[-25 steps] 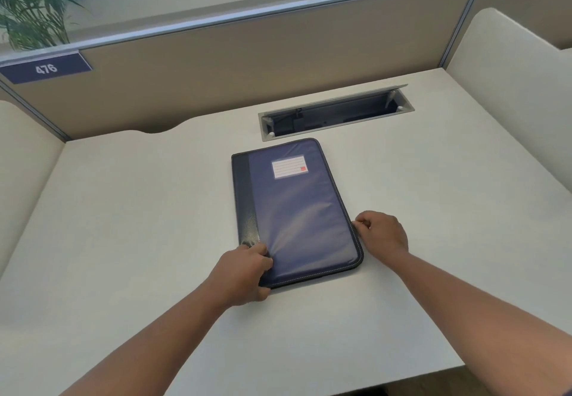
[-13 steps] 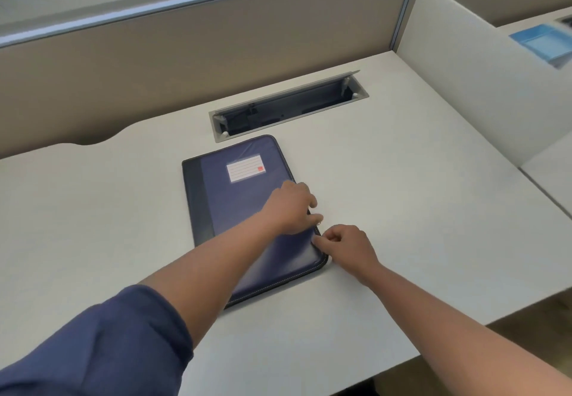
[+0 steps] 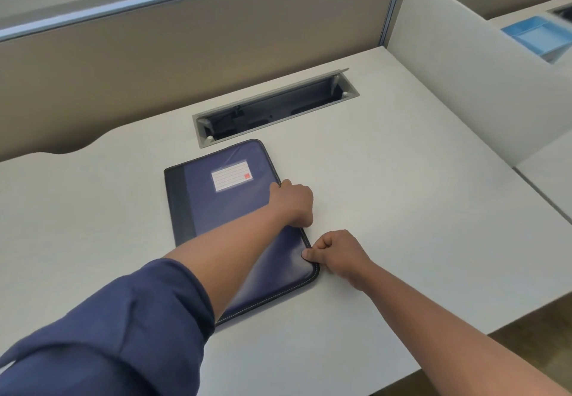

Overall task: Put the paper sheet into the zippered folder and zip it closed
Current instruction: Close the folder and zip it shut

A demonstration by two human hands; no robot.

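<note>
Slid further up the folder's point(image 3: 216, 210) right edge since half a second ago, left hand point(image 3: 292, 203) curled and pinching there, right hand point(image 3: 337, 253) fisted, thumb pressing the lower-right corner, mid-frame on tabletop point(image 3: 402, 210).

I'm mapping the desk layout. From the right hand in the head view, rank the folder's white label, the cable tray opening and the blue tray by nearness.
1. White label, on the folder cover, up-left of the right hand.
2. Cable tray opening, behind the folder.
3. Blue tray, on the neighbouring desk, far right.
</note>
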